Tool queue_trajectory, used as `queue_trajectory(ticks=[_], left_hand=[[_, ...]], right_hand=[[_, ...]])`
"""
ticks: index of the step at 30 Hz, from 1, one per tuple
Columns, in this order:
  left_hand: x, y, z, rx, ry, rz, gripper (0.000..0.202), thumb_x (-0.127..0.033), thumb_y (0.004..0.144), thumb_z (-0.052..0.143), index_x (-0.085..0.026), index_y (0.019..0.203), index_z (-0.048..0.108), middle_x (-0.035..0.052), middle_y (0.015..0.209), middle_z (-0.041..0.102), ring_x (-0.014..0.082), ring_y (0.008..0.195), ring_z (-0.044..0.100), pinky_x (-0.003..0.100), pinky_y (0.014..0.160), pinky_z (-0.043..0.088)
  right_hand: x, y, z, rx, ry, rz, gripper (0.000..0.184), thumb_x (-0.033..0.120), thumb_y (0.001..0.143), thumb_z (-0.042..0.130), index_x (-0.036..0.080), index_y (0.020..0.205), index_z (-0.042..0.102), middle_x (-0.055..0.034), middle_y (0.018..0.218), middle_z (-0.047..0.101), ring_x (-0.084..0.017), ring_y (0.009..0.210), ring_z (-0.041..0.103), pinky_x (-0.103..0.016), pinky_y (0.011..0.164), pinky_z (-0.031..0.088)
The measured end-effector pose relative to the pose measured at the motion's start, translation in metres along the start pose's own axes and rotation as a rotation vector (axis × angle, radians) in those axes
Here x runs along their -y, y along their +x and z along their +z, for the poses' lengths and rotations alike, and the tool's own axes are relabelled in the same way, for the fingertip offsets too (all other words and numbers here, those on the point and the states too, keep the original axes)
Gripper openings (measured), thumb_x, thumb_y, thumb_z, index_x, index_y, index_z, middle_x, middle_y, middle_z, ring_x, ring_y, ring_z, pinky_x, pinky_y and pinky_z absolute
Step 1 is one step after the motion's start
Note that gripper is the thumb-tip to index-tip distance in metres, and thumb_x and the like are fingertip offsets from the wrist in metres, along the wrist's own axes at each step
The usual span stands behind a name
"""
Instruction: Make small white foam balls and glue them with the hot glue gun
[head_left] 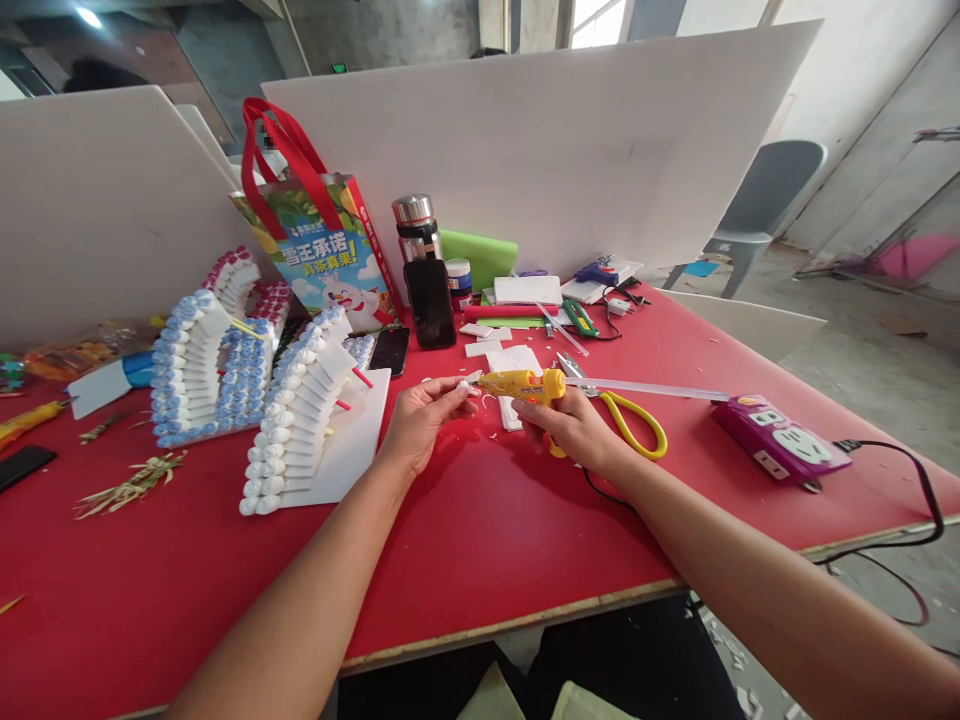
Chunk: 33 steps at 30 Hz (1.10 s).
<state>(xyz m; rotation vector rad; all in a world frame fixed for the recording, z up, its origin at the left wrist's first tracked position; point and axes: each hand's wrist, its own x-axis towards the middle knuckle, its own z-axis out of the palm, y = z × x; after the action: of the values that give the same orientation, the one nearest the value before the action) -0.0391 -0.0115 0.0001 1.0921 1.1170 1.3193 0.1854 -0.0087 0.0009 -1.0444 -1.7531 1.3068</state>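
Observation:
My right hand (576, 425) is wrapped round a yellow hot glue gun (517, 385), whose nozzle points left. A long clear glue stick (652, 386) sticks out of its back end. In a pinch, my left hand (426, 415) holds a small white piece (469, 388) right at the nozzle tip; its exact kind is too small to make out. Left of my left hand stands a fan-shaped model (300, 420) of white folded strips and rolled white ends, on a white board (367, 440). Yellow-handled scissors (634, 425) lie just beyond my right hand.
A purple power strip (780, 440) with a black cord lies at right. Blue-and-white models (187, 370), a colourful bag (322, 250), a steel bottle (417, 230) and a leaning black phone (430, 305) stand behind. A green cutter (580, 318) and white pieces lie at the back.

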Motion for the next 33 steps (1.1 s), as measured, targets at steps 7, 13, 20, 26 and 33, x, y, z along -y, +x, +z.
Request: queue_trajectory(ticks=[7,13,20,26,33], left_hand=[[-0.0002,-0.0001,0.0008,0.028,0.009,-0.013,0.03,-0.032,0.074,0.082,-0.012,0.095,0.077,0.0075,0.085,0.072,0.0143,0.071,0.067,0.031,0.078,0.057],[-0.0008,-0.0006,0.001,0.027,-0.001,-0.013,0.03,-0.033,0.073,0.082,-0.013,0.095,0.078,0.0079,0.088,0.073,0.0144,0.071,0.066,0.032,0.078,0.057],[-0.0034,-0.0013,0.0022,0.017,-0.011,-0.035,0.029,-0.032,0.071,0.084,-0.014,0.092,0.078,0.0063,0.082,0.073,0.0145,0.07,0.067,0.032,0.077,0.056],[-0.0039,-0.0015,0.0028,0.015,-0.012,-0.049,0.03,-0.032,0.07,0.084,-0.013,0.092,0.078,0.0071,0.082,0.073,0.0152,0.07,0.067,0.033,0.078,0.055],[-0.0049,-0.0017,0.0024,0.023,-0.023,-0.056,0.029,-0.033,0.071,0.083,-0.012,0.091,0.077,0.008,0.084,0.074,0.014,0.07,0.066,0.031,0.078,0.055]], right_hand=[[-0.0002,-0.0011,0.001,-0.014,-0.003,0.014,0.053,0.057,0.091,0.056,0.016,0.057,0.056,-0.002,0.05,0.057,-0.011,0.046,0.048,-0.025,0.049,0.038],[0.0012,-0.0023,0.0003,-0.025,-0.023,-0.007,0.053,0.055,0.092,0.055,0.016,0.055,0.055,-0.0023,0.049,0.057,-0.011,0.047,0.049,-0.025,0.05,0.038],[0.0048,-0.0017,-0.0015,-0.065,-0.043,0.018,0.054,0.055,0.092,0.053,0.017,0.055,0.054,-0.0022,0.05,0.056,-0.012,0.049,0.048,-0.025,0.051,0.038],[0.0039,-0.0011,-0.0018,-0.065,-0.041,0.007,0.055,0.055,0.092,0.053,0.017,0.053,0.053,-0.0026,0.05,0.055,-0.012,0.049,0.048,-0.026,0.051,0.039],[-0.0011,-0.0022,0.0033,-0.037,-0.04,0.0,0.056,0.058,0.091,0.054,0.017,0.054,0.053,-0.0015,0.048,0.054,-0.011,0.045,0.046,-0.025,0.048,0.036]])
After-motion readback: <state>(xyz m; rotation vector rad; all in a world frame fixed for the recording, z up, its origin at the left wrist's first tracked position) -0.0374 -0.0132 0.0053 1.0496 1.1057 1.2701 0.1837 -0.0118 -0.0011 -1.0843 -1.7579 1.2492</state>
